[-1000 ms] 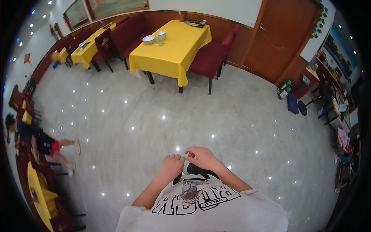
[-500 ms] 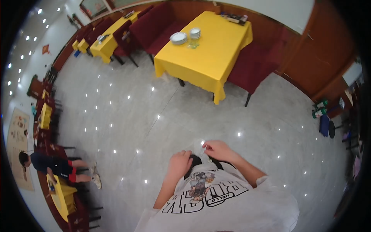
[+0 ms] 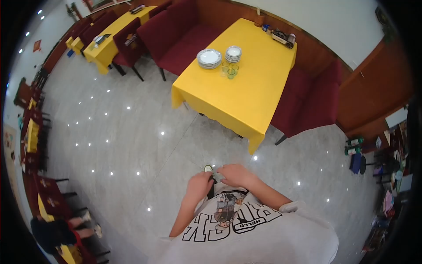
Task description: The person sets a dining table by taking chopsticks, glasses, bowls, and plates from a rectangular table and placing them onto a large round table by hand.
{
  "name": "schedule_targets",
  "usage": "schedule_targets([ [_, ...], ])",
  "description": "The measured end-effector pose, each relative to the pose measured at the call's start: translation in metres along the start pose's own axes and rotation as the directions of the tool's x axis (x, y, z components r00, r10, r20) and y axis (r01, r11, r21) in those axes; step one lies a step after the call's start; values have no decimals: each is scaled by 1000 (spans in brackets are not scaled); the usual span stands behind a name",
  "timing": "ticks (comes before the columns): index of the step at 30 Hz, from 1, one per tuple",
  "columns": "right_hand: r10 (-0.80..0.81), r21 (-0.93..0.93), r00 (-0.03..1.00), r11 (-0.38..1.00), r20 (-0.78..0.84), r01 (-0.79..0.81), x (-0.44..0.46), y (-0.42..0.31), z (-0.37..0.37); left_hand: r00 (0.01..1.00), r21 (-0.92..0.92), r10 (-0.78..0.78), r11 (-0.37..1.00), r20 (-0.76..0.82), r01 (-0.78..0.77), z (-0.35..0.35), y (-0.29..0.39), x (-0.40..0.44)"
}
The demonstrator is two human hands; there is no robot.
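The table with yellow cloth point(image 3: 246, 94) is standing ahead of the person, and a dark red bench point(image 3: 312, 103) is standing at its right side. The printed shirt point(image 3: 263, 242) is covering the person's body, just behind both hands. The left hand point(image 3: 200, 184) and the right hand point(image 3: 237, 175) are hanging close together, with a small gap between them. Their fingers are bending inward; whether they are gripping anything, I cannot tell. On the table, plates point(image 3: 209, 58) are forming one stack, and smaller dishes point(image 3: 233, 53) are forming another beside it. The glasses point(image 3: 231, 74) are standing close together near them. So the tableware is already standing in groups, but it is not being spread out, and neither hand is touching it.
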State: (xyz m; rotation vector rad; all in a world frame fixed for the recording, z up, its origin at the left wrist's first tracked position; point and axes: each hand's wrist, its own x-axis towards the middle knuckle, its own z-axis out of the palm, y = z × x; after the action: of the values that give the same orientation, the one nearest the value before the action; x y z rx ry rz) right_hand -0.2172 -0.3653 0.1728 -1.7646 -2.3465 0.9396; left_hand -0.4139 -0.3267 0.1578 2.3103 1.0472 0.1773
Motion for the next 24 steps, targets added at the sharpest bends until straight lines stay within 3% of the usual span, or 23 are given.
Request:
schedule_targets([
  [1, 31, 15, 1000, 999, 3, -31, 15, 5, -9, 999, -96, 3, 995, -42, -7, -6, -13, 17],
  [3, 119, 3, 975, 993, -190, -120, 36, 20, -33, 998, -59, 33, 998, 55, -29, -23, -37, 61],
  [5, 225, 79, 942, 974, -249, -212, 47, 33, -66, 953, 281, 78, 946, 294, -164, -51, -54, 107],
  [6, 294, 136, 906, 955, -306, -264, 51, 36, -75, 940, 292, 95, 936, 328, -196, -61, -57, 122],
  [11, 377, 179, 838, 926, -395, -332, 84, 123, -61, 934, 272, 300, 899, 192, -344, -71, -84, 225],
  [15, 507, 330, 826, 846, -248, -420, 121, 165, -87, 948, 201, 267, 933, 175, -300, -58, -78, 295],
  [17, 538, 403, 806, 814, -248, -419, 157, 192, -102, 964, -159, 186, 975, 189, -157, -42, -80, 313],
  [19, 561, 452, 686, 816, -464, -361, 190, 217, -109, 949, -188, 174, 974, 264, -126, -44, -78, 336],
  [21, 591, 457, 649, 799, -479, -390, 217, 236, -140, 932, -252, 198, 960, 304, -121, -44, -77, 376],
  [24, 637, 444, 574, 770, -514, -458, 250, 268, -166, 977, -176, 158, 975, 142, -132, -48, -95, 436],
])
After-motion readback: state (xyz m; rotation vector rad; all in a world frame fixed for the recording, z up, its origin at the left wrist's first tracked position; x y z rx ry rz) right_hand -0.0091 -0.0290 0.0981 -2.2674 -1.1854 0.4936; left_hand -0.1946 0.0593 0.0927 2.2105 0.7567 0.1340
